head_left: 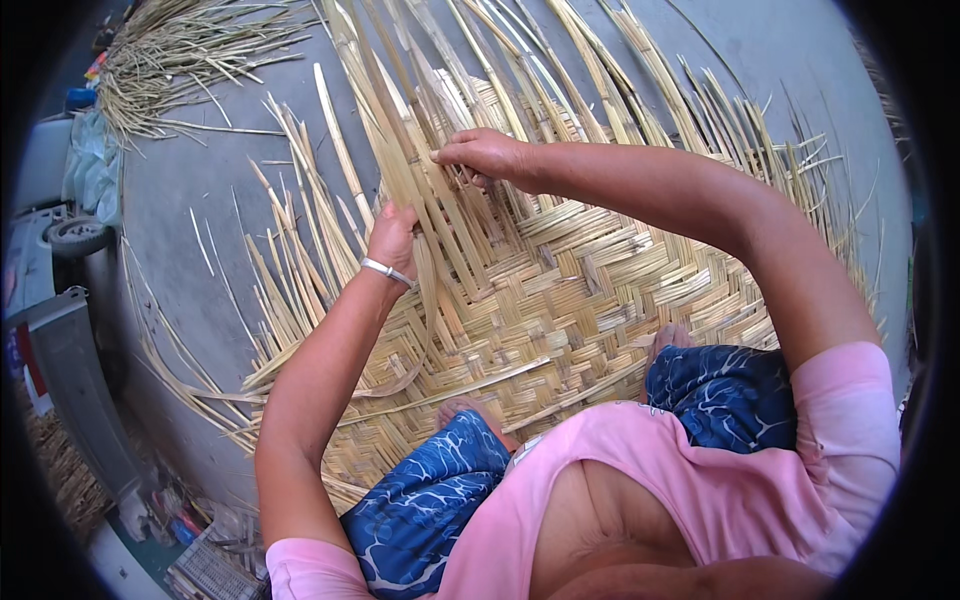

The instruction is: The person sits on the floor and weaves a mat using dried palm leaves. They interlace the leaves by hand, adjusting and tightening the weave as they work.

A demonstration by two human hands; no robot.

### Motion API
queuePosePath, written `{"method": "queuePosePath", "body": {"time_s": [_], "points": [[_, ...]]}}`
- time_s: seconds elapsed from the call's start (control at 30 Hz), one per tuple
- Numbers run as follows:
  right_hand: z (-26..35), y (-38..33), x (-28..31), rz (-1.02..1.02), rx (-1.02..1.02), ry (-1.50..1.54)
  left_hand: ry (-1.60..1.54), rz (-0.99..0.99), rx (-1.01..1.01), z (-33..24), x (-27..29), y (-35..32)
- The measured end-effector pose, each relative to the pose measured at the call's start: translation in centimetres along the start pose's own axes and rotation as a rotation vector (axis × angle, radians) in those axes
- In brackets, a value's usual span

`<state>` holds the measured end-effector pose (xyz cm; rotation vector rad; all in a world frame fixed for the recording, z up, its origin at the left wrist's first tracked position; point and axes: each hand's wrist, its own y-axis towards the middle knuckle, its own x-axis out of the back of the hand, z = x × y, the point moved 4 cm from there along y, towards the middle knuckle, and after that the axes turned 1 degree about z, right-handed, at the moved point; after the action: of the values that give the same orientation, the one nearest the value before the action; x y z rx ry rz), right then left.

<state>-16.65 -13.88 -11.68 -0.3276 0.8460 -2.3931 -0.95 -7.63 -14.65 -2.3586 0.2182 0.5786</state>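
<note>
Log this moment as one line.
Left hand: gripping flattened cane strips | Right hand: fingers curled, at strips | Woven mat: under bare feet, far edge unwoven

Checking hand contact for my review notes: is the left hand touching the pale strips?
Touching. The head view shows the left hand curled against the pale strips, with no gap visible between them.
</note>
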Motion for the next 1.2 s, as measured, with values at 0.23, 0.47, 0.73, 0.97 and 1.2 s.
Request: {"method": "queuePosePath", "body": {"time_s": [0.23, 0.47, 0.73, 0.97, 1.2], "points": [[3.1, 0.3, 0.5, -0.035, 0.043, 0.629, 0.000, -0.022, -0.002, -0.6, -0.7, -1.7], [4.3, 0.1, 0.7, 0.096, 0.149, 0.375, 0.349, 0.162, -0.100, -2.4, -1.5, -2.5], [7.6, -1.3, 10.1, -0.297, 0.394, 0.643, 0.324, 0.159, 0.082, -2.8, -0.5, -1.7], [-0.9, -8.1, 17.8, -0.346, 0.330, 0.688, 0.706, 0.035, 0.471, -2.1, 5.7, -1.5], [-12.0, -14.4, 13.5, -0.542, -0.076, 0.851, 1.161, 0.069, 0.715, -2.5, 7.7, -2.0]]}}
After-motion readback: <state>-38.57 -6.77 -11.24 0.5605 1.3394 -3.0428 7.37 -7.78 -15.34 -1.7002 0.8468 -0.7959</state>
